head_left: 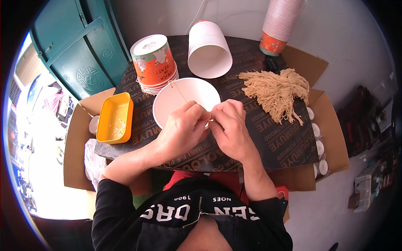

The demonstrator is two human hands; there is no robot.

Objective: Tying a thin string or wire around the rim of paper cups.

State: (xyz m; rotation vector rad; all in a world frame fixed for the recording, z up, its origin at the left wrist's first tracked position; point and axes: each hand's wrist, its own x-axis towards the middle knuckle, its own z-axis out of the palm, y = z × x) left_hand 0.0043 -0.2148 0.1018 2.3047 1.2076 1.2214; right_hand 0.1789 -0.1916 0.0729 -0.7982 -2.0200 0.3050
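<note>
A white paper bucket [190, 88] stands with its mouth toward me at the middle of the table. A thin tan cord [179, 91] runs from a spot at its far rim across the opening to my fingers. My left hand [182, 131] is closed in a pinch on the cord, over the bucket's near side. Close beside it, fingertips almost meeting, my right hand [231, 133] also pinches the cord at the near right rim. The fingers hide the cord's end and part of the rim.
Stacked orange printed buckets [154, 62] stand upside down at the far left; a white bucket stack [209, 50] lies behind. A tan cord bundle [274, 92] and a tall bucket stack [276, 37] are right. A yellow tray [129, 119] holds small bits. Cardboard boxes [333, 138] flank the table.
</note>
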